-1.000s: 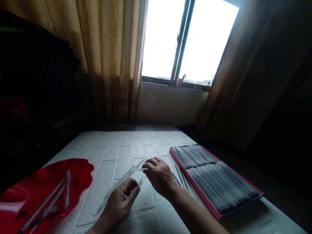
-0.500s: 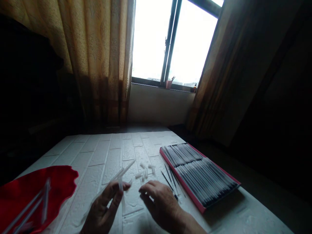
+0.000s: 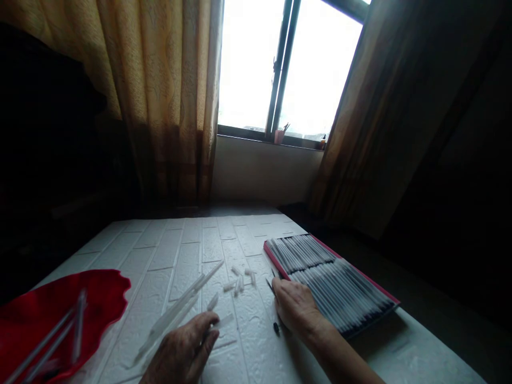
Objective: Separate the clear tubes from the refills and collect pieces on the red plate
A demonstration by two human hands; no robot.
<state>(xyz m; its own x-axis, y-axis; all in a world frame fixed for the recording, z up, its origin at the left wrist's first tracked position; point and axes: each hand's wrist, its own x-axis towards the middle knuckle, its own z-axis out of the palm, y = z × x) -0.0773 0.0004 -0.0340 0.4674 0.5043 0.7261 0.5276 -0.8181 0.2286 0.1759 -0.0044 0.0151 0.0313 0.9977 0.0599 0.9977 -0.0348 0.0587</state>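
Note:
My left hand (image 3: 186, 346) is low in the middle of the head view, thumb and fingertips closed on a short clear plastic tube (image 3: 222, 323) that points right. Several longer clear tubes (image 3: 172, 314) lie on the table just beyond this hand. My right hand (image 3: 296, 304) reaches down at the left edge of a red-sided box (image 3: 276, 260), over thin dark-tipped sticks (image 3: 270, 288). Its fingers are bent together and what they grip is hidden. By its wrist lies a small black piece (image 3: 276, 328). Packed rows of thin whitish sticks (image 3: 340, 290) fill the box.
Several short translucent pieces (image 3: 240, 282) are scattered on the white brick-patterned table (image 3: 192, 242). A red wavy-edged tray (image 3: 108, 282) at the left holds clear tubes (image 3: 50, 341). Behind stand a curtain (image 3: 160, 106) and a window with a pink cup (image 3: 279, 136) on its sill.
My right hand has moved right, from the table's middle to the dark sticks beside the box. My left hand has lowered, and its tube has tilted from upright to pointing right.

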